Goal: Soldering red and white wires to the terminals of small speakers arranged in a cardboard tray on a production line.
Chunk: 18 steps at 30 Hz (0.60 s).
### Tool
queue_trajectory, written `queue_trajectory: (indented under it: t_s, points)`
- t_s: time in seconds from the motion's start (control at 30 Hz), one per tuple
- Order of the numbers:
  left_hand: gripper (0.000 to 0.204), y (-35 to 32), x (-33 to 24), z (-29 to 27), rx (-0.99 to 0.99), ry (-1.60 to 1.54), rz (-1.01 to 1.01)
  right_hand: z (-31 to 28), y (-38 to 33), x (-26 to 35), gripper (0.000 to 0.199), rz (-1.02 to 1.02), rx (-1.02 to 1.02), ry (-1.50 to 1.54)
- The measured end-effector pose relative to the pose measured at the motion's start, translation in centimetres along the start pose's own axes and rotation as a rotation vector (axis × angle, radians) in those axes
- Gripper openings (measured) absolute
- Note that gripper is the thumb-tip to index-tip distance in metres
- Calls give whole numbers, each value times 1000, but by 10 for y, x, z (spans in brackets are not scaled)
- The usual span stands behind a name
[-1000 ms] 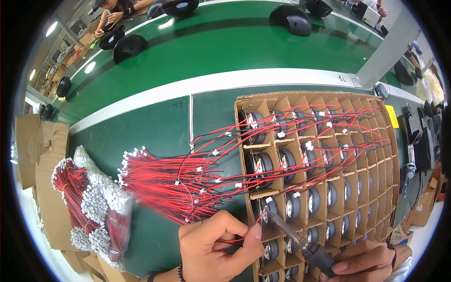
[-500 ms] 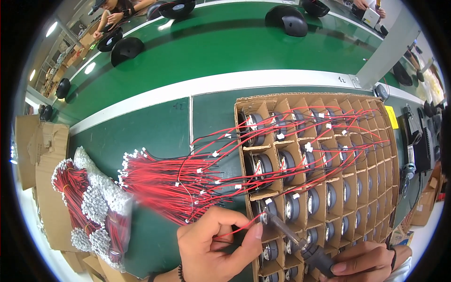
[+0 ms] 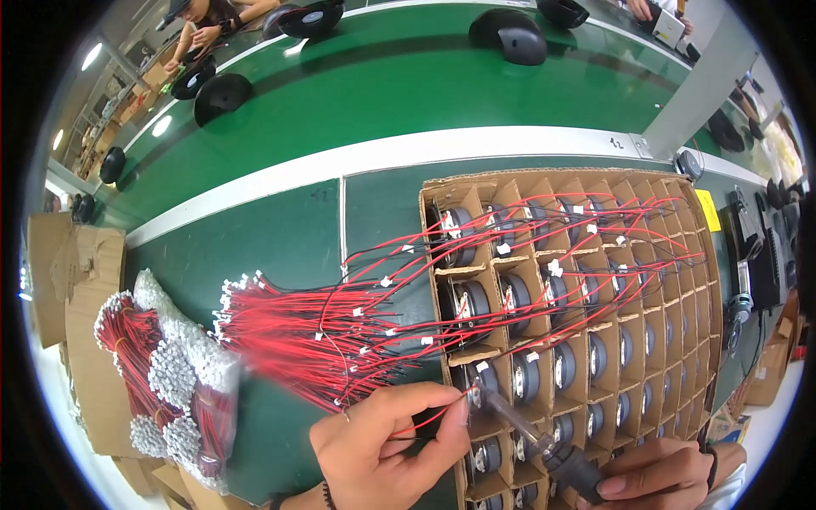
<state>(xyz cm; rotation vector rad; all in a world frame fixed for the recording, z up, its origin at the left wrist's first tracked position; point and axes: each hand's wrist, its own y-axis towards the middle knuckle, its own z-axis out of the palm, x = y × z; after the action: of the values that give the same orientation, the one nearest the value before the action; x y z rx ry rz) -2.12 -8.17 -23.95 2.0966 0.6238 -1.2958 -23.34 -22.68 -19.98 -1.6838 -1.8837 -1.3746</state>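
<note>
My left hand (image 3: 382,446) pinches a thin red wire (image 3: 432,420) between thumb and forefinger. The wire's end is over a round speaker (image 3: 466,379) in the left column of a divided cardboard box (image 3: 501,344). Gripped by its dark handle in my right hand (image 3: 659,476) is a soldering iron (image 3: 565,463). Its tip is at that speaker, close to the wire end; whether they touch I cannot tell. Beside the box lies a loose spread of red and black wires (image 3: 293,327) with white connectors. Several wires run across the upper rows of speakers.
Bundled wires in a plastic bag (image 3: 183,374) lie at the left beside a cardboard carton (image 3: 93,340). Beyond a white rail (image 3: 391,153), a green conveyor belt (image 3: 365,93) carries black domes (image 3: 510,36). A metal post (image 3: 701,85) stands at right. Other people work across the belt.
My left hand has shifted slightly left, still pinching the red wire. The soldering iron stays almost in place. On the belt, the black domes have moved a little to the left.
</note>
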Motion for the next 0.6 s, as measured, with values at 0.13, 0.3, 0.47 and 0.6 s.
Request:
queue_trajectory:
  t_s: [0.13,0.3,0.47,0.6]
  points:
    - [18,1,-2,0,-5,54,2,1,1,0,24,-5,-19,-12]
    - [18,0,-3,1,-14,82,12,1,1,-1,24,-13,-32,-16]
    - [17,0,-2,2,-20,100,26,2,1,0,24,-6,-41,-9]
    - [16,1,-3,1,-14,128,49,4,2,0,25,-8,-75,1]
